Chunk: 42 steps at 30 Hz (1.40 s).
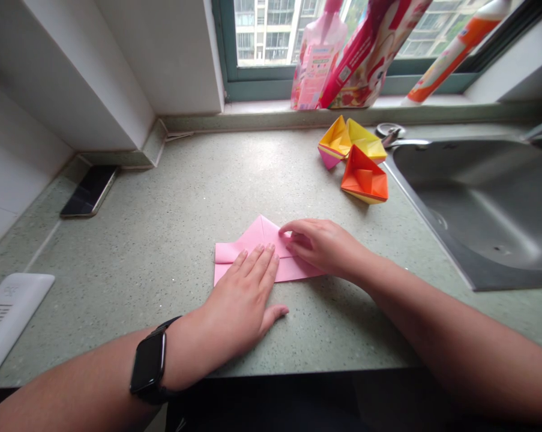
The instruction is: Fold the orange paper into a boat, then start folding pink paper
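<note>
A sheet of pink origami paper (262, 229) lies folded on the counter, with a pointed peak at its far edge and a flat band along the near side. My left hand (246, 288) rests flat across its middle, fingers stretched out and thumb spread to the side. At the paper's right part, my right hand (320, 243) is curled, with index finger and thumb closed at the sloping folded edge. That hand covers the paper's right end. A black smartwatch (149, 363) sits on my left wrist.
Folded paper pieces in orange (365, 174) and yellow (336, 138) stand beside the steel sink (487, 198). A phone (90, 191) and a white device (14, 318) lie at left. A pink pouch (318, 66), a red bag (365, 60) and an orange-white tube (455, 54) line the windowsill.
</note>
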Available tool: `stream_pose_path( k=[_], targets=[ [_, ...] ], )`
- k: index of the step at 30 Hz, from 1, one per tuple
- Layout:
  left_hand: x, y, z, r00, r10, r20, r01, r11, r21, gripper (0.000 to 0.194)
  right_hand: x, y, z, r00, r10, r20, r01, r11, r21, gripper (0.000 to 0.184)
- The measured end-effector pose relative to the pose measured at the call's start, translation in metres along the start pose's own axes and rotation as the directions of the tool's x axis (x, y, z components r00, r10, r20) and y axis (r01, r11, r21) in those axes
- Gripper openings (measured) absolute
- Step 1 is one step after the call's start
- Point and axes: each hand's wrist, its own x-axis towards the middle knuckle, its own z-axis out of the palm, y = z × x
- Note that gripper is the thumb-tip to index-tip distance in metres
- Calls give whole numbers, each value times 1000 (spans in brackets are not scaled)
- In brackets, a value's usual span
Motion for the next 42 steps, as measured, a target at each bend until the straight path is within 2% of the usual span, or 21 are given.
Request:
stream_pose_path(
  k=[7,16,25,30,33,35,38,42],
  targets=[
    [3,-5,-6,1000,-3,-27,2,999,-37,84,1,2,-1,999,31,21,-31,1000,-5,24],
    [18,-2,-11,996,-17,-89,14,999,-38,78,1,17,-25,980,132,146,-131,991,-16,44],
    [32,3,-10,995,-26,-91,25,1000,-12,83,3,22,-40,963,138,230,-141,990,-5,55],
    [37,10,-14,997,-42,-68,45,998,40,91,5,37,-43,950,138,279,-154,988,35,66],
    [41,19,-18,997,-54,-52,59,994,88,92,7,46,-42,950,111,292,-139,987,79,57],
    [44,25,-21,996,-70,-53,76,990,123,90,8,47,-41,959,122,255,-144,987,70,49],
    [48,33,-24,994,-102,-47,108,983,151,93,9,41,-41,964,157,217,-168,985,35,41],
    [49,40,-28,991,-131,-20,132,978,159,96,10,32,-42,957,186,222,-191,982,0,41]
  ],
)
